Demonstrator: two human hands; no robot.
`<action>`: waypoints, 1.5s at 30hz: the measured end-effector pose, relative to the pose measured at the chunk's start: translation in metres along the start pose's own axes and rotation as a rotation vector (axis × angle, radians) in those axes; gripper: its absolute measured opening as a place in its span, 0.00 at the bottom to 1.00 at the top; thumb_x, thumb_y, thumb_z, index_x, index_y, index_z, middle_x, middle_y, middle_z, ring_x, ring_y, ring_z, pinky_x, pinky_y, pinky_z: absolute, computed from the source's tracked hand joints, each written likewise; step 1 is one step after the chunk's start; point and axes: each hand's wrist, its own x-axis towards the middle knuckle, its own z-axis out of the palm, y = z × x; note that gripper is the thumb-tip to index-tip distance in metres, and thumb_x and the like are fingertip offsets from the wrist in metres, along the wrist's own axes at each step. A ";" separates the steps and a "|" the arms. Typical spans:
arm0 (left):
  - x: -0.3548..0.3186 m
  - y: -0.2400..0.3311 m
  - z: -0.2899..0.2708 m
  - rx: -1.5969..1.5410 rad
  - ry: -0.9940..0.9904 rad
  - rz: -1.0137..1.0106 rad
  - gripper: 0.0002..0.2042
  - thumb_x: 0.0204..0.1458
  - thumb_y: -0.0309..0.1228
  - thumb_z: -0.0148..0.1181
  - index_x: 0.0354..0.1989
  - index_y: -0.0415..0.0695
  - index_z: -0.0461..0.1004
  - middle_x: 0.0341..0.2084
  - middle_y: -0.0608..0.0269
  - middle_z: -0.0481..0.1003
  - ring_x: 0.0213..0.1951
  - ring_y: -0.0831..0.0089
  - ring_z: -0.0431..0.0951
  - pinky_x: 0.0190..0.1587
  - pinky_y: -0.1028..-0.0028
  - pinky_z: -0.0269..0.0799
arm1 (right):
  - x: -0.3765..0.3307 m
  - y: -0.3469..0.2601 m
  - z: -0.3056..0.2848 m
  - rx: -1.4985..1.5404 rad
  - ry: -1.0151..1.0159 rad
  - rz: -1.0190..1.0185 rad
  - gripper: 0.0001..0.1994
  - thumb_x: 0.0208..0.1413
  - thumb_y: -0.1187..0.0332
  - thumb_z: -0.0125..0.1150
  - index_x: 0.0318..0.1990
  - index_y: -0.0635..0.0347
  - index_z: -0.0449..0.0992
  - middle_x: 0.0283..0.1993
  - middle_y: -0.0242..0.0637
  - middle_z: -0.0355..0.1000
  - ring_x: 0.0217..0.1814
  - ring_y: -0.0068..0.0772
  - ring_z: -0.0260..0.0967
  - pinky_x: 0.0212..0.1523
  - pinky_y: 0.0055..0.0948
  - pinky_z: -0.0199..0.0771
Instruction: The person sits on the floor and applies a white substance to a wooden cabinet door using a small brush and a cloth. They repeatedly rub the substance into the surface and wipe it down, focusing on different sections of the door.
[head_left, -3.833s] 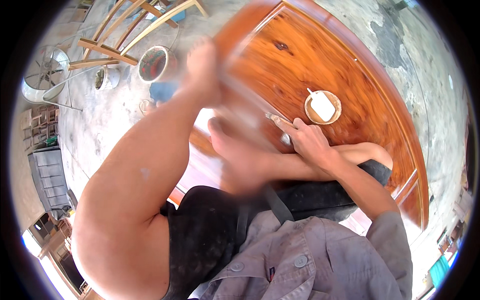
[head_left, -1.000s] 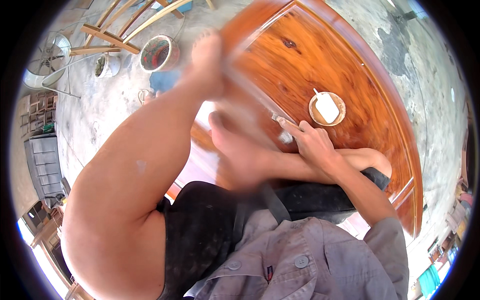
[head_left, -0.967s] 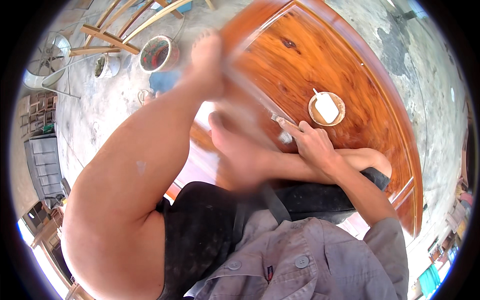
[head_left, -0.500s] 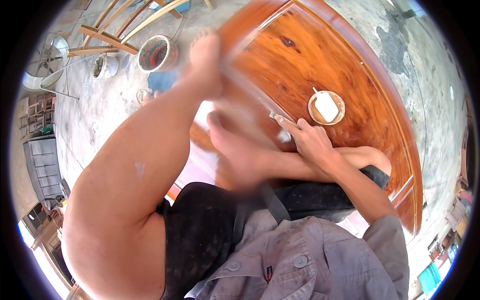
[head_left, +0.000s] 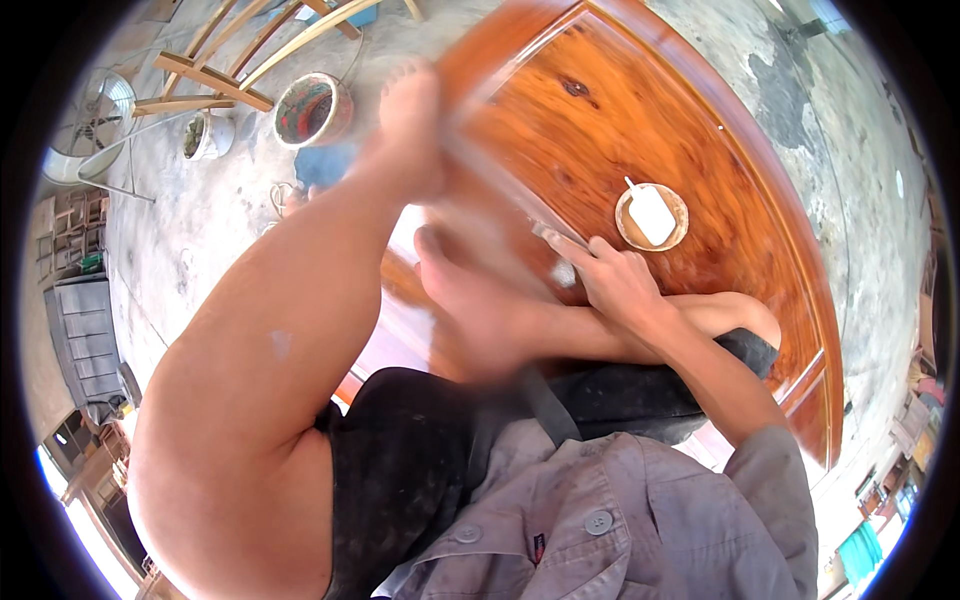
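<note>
Grey concrete floor [head_left: 880, 250] surrounds a glossy orange-brown wooden panel [head_left: 600, 140] with a moulded border. Right hand [head_left: 622, 282]: index finger stretched toward the groove on the near left, others curled; cannot tell whether it grips anything. Left hand not seen. Whitish patch [head_left: 563, 273] just left of it. Round tan bowl [head_left: 682, 214], white flat spatula [head_left: 653, 216] across it, rests farther right. Judgement: light, even pressure along the groove, wrist steady, suits best.
</note>
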 end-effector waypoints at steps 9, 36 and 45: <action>0.012 -0.010 0.030 -0.071 0.079 -0.037 0.50 0.21 0.32 0.86 0.59 0.34 0.62 0.54 0.47 0.72 0.61 0.54 0.72 0.66 0.65 0.68 | -0.004 0.016 0.002 0.248 0.006 0.042 0.29 0.60 0.80 0.55 0.69 0.50 0.73 0.32 0.53 0.73 0.35 0.59 0.73 0.38 0.51 0.74; 0.035 -0.020 0.046 -0.008 0.440 0.035 0.13 0.49 0.19 0.61 0.44 0.40 0.75 0.38 0.51 0.79 0.44 0.51 0.82 0.49 0.58 0.76 | 0.167 -0.028 -0.016 0.033 0.013 0.262 0.29 0.68 0.64 0.53 0.75 0.61 0.62 0.32 0.59 0.80 0.34 0.63 0.81 0.40 0.59 0.80; 0.045 -0.028 0.058 -0.070 0.334 -0.011 0.17 0.45 0.20 0.62 0.46 0.39 0.72 0.44 0.49 0.75 0.52 0.52 0.76 0.56 0.60 0.71 | 0.190 -0.042 -0.021 0.030 -0.046 0.272 0.33 0.65 0.66 0.53 0.76 0.69 0.57 0.31 0.60 0.80 0.35 0.63 0.81 0.41 0.58 0.81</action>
